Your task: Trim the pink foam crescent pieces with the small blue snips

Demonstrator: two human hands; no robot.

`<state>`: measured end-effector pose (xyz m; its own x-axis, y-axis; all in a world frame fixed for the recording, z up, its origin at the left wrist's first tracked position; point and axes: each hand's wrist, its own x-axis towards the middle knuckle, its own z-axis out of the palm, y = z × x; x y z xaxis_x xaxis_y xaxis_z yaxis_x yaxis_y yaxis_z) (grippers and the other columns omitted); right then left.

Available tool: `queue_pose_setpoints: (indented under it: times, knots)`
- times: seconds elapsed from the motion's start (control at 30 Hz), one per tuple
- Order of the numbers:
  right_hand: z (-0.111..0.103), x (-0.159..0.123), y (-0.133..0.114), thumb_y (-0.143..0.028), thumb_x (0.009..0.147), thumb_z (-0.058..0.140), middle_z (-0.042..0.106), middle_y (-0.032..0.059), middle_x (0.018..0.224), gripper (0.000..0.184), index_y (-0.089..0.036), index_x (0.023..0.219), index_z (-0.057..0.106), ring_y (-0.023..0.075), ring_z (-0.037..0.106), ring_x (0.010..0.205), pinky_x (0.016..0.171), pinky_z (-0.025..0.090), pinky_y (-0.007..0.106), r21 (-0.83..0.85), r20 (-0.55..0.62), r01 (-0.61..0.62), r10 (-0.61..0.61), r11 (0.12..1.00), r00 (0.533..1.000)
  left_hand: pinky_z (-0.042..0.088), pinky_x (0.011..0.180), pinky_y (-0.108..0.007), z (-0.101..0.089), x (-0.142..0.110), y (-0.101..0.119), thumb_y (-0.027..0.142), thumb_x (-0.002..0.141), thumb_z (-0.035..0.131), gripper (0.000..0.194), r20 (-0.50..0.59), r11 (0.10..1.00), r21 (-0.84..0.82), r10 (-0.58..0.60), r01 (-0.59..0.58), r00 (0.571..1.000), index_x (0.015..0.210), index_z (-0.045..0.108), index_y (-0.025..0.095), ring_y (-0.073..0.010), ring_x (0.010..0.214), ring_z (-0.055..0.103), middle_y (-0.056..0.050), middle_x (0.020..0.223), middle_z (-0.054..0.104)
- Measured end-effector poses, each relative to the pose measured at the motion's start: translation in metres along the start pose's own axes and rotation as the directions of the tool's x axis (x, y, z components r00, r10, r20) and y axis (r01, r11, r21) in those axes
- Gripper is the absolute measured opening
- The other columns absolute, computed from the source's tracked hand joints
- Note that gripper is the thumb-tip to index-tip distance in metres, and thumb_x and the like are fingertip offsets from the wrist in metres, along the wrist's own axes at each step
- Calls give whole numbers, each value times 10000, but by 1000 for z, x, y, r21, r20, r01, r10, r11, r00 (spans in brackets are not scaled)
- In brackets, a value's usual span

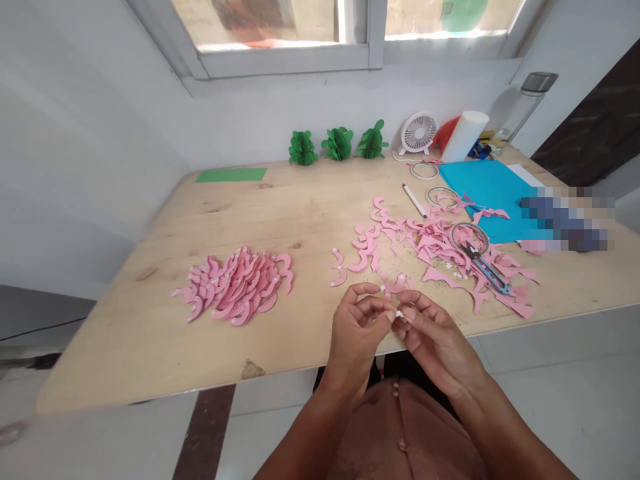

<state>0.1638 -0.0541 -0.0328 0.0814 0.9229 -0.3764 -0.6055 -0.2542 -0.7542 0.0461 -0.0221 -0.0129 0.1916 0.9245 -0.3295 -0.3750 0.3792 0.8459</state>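
Near the table's front edge, my left hand [356,333] and my right hand [434,330] meet with their fingertips pinched around a small white piece of tape [399,314]. Another tiny white piece [383,288] sticks to a fingertip of my left hand. Just beyond my fingers lie curved pink paper cutouts [367,247]. To the left is a large heap of similar pink pieces [245,283], some bearing small white squares. Pink paper scraps [435,240] lie to the right, with blue-handled scissors [487,270] and a tape roll [470,235] on top.
Green paper shapes [338,143] stand along the wall beside a small white fan [419,133], a white roll [465,137] and a glass bottle [525,110]. Blue sheets [485,180], a white pen [415,200] and another tape roll [424,171] lie at right; a green strip [231,175] at back left.
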Motion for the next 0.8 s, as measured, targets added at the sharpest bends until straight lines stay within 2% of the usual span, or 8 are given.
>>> queue_pose_setpoints:
  times: [0.53,0.63,0.8]
  knots:
    - [0,-6,-3,-224,672,793,585,-20,714,191,-201,815,669,87,500,643,655,442,211,126,51,-46,39,991,998,449,685,-213,-6,-3,-1,99,674,696,306,89,998,-60,-30,35,996,917,522,164,-90,640,586,29,672,659]
    - [-3,-6,-4,-215,672,794,570,-28,688,200,-196,832,675,72,494,633,646,443,186,138,37,-25,20,990,999,437,704,-201,-9,-2,-2,97,675,704,314,66,997,-67,-37,41,997,927,528,159,-79,655,579,28,682,659]
    - [-8,-5,-5,-228,699,779,563,-26,692,227,-192,905,690,68,498,635,634,448,162,101,-32,35,-32,994,999,425,752,-211,-11,-3,-4,128,694,717,336,23,999,-5,45,-45,999,966,526,176,-96,728,602,15,722,682]
